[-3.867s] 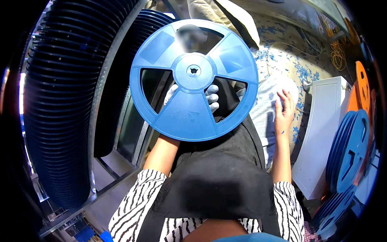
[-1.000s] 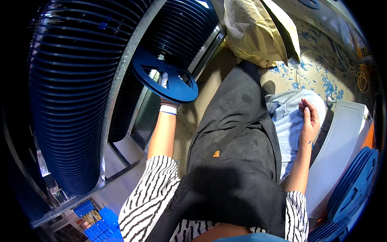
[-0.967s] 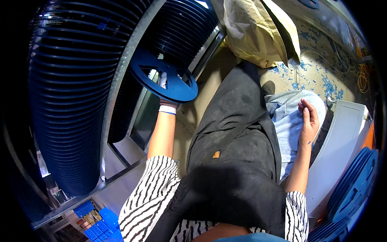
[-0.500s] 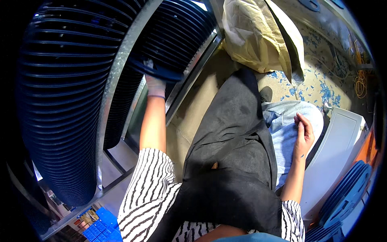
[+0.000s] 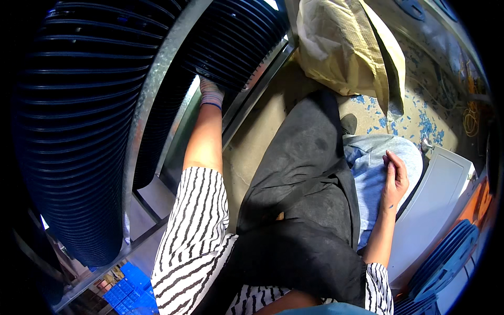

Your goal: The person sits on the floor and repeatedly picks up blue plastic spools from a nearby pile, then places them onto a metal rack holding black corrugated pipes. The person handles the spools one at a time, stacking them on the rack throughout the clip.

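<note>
My left hand, in a pale glove with a banded cuff, reaches up to the near end of a row of dark blue ribbed discs. It touches the lower rim of the end disc; the fingertips are hidden behind it, so their grip does not show. On the light blue cloth over my right leg rests my bare right hand. Its fingers are loosely curled together, with nothing seen in them.
A longer row of dark discs fills the left, behind a metal frame bar. Ahead stands a large yellowish sack. At right are a white box-like panel and stacked blue discs. Blue flakes litter the floor.
The disc in my left hand, earlier tilted apart from the row, now lines up with its near end. My left hand has shifted slightly right. My right hand stays in place.
</note>
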The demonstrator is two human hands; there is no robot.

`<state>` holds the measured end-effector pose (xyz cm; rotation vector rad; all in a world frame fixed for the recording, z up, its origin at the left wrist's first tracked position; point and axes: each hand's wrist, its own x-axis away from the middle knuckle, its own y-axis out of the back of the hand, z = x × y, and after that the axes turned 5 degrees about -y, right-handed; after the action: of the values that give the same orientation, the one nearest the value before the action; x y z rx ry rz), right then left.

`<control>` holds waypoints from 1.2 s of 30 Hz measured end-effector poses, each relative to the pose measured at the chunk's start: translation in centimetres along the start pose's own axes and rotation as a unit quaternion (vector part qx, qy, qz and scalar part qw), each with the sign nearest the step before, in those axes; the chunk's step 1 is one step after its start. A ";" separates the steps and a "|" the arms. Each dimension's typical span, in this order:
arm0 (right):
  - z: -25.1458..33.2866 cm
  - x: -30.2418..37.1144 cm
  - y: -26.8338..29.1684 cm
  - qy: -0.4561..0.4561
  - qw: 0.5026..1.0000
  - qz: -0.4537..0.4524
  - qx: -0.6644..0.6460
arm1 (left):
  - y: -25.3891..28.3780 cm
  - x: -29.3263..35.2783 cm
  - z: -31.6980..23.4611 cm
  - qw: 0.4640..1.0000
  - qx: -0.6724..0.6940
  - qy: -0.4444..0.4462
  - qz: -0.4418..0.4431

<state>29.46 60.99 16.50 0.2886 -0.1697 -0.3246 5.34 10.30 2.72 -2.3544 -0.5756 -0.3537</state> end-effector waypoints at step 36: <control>3.3 3.0 -20.4 0.004 0.959 0.276 -0.061 | 4.7 34.6 -8.4 0.958 0.091 0.246 0.111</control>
<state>25.71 40.59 13.72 0.1112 -0.2142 0.2206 36.77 12.06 19.95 -2.0194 -0.0974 -0.7205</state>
